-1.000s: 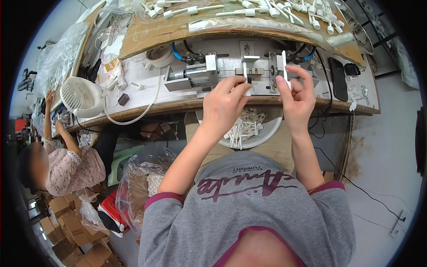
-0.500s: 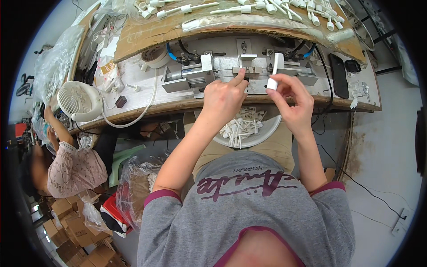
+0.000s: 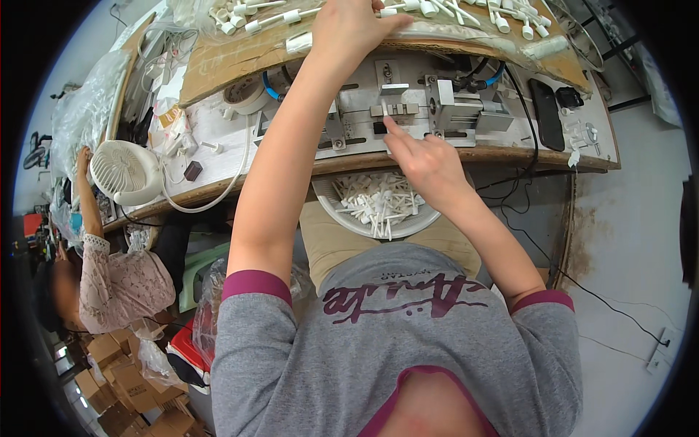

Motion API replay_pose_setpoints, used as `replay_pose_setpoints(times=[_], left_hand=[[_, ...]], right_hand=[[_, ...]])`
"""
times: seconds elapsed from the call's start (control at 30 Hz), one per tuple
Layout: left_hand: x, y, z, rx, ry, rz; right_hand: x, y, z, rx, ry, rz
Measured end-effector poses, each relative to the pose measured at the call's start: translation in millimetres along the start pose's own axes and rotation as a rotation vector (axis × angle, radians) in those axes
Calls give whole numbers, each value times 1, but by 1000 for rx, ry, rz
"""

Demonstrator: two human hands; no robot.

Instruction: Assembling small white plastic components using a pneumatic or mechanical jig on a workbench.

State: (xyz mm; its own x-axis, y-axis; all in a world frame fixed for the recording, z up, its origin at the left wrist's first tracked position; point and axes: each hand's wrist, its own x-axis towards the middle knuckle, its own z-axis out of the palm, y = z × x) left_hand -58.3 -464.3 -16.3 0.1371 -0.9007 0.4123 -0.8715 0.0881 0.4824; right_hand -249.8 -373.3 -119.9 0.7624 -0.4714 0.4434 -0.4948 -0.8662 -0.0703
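Observation:
My left hand (image 3: 348, 29) reaches over the pile of white capped sticks (image 3: 429, 10) on the cardboard-covered shelf. Its thumb is stretched out to the right, while the other fingertips are partly cut off by the upper edge. Down at the metal fixture (image 3: 394, 111), my right hand (image 3: 431, 166) has its index finger extended to the small clamp block. A slim white stick (image 3: 385, 107) shows just above that fingertip; the hand seems closed on this capped stick, mostly covered by the fingers. In my lap rests a white basin (image 3: 336, 215) heaped with white sticks.
Metal cylinders (image 3: 466, 109) with blue hoses flank the fixture. A black phone (image 3: 546, 113) lies to the right. At the left stand a white fan (image 3: 125, 172) and a tape roll (image 3: 246, 95). A co-worker (image 3: 124, 284) sits at the far left, near cardboard boxes (image 3: 138, 386).
My left hand has left the fixture and moved up to the pile. My right hand has brought the white capped stick leftward and down to the fixture.

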Motion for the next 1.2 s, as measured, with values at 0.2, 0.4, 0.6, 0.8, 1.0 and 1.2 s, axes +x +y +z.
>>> replay_pose_setpoints(times=[0.2,0.4,0.6,0.8,1.0,1.2], left_hand=[[2,-7,-1,-59,24,-15],[-43,2,-28,-490,286,86],[-120,-6,-41,-349,39,224],[-174,-15,6,0,-87,361],[-167,-10,23,228,-149,335],[-164,-13,25,172,-194,292]], right_hand=[[21,1,-3,-25,-43,-2],[23,5,-5,28,-104,-10],[70,58,-44,399,189,212],[142,115,-65,-52,138,145],[149,128,-56,69,102,109],[123,83,-80,431,314,166]])
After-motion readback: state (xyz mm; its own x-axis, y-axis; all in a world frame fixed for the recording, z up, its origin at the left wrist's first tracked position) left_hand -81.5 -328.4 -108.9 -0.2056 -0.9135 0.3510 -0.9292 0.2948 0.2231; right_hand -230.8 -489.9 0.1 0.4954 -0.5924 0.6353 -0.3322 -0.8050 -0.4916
